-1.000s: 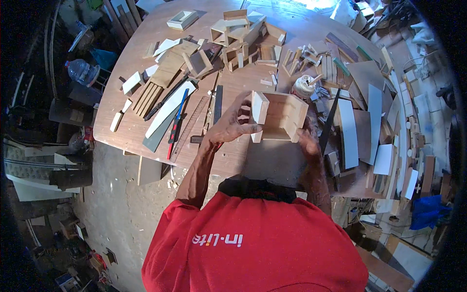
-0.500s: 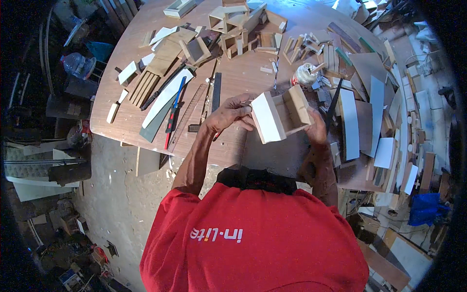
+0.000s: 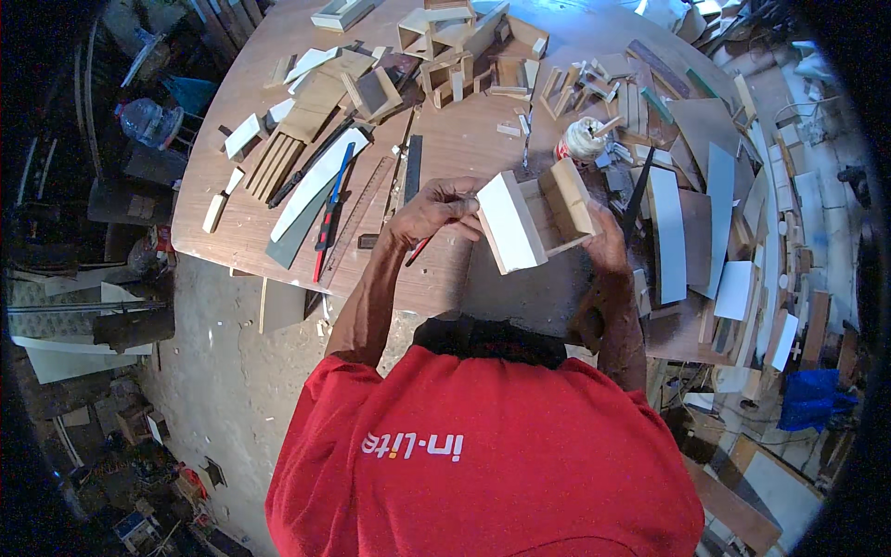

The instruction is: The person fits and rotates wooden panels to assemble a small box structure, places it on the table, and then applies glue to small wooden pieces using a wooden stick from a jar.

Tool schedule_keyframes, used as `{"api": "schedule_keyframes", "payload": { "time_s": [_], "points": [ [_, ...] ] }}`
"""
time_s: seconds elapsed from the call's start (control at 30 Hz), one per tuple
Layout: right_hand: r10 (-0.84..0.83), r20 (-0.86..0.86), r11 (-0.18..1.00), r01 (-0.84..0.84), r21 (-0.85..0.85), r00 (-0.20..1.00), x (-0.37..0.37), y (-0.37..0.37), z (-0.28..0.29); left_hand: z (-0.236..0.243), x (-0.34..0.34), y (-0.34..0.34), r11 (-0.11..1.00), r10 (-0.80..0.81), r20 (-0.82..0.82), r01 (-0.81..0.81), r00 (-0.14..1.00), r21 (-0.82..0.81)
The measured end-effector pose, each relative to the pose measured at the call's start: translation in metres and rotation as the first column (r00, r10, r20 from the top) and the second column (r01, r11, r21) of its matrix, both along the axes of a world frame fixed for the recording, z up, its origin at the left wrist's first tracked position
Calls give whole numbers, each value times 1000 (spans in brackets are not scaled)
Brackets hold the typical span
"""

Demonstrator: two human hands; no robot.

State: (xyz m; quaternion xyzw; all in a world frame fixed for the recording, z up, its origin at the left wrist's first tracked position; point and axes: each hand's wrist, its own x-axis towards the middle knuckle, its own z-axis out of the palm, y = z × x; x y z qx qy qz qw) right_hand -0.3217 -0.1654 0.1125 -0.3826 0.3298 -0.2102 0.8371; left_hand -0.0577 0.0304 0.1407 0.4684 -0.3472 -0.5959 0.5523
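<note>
A small open wooden box with a white outer face is held tilted above the table. My left hand grips its left side, thumb at the white face and other fingers partly behind it. My right hand holds the right end, its fingertips mostly hidden behind the box. Just past the box stands a glue-like jar with a stick in it. Left of my left hand lie a red-and-blue tool, a steel-looking ruler and a dark strip.
The wooden table carries a group of small wooden boxes at the back, a slatted piece, white boards and many offcuts. A water bottle is at far left. A blue plastic item lies low at right.
The box has turned from showing its open inside to being tilted with the white face up. Both hands shifted with it, mostly in the first half second; since then little has moved.
</note>
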Motion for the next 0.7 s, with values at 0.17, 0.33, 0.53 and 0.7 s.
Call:
{"api": "schedule_keyframes", "payload": {
  "time_s": [0.17, 0.33, 0.53, 0.7],
  "points": [
    [110, -69, 782, -129, -610, 992, -9, -2, -11, 5, -1, -1, 999, 23, -48, -21, 999, 36],
    [144, 32, 924, -123, -363, 989, 4, 6, 4, -2, -5, -4, 988, 148, 8, -149, 989, 28],
    [77, -29, 979, -81, -187, 997, 12, -2, -2, 7, -16, -12, 975, 221, 109, -215, 969, -58],
    [54, 34, 989, -49, -139, 998, 18, 3, 16, 27, -25, -10, 990, 117, 140, -104, 983, -100]
  ]
}}
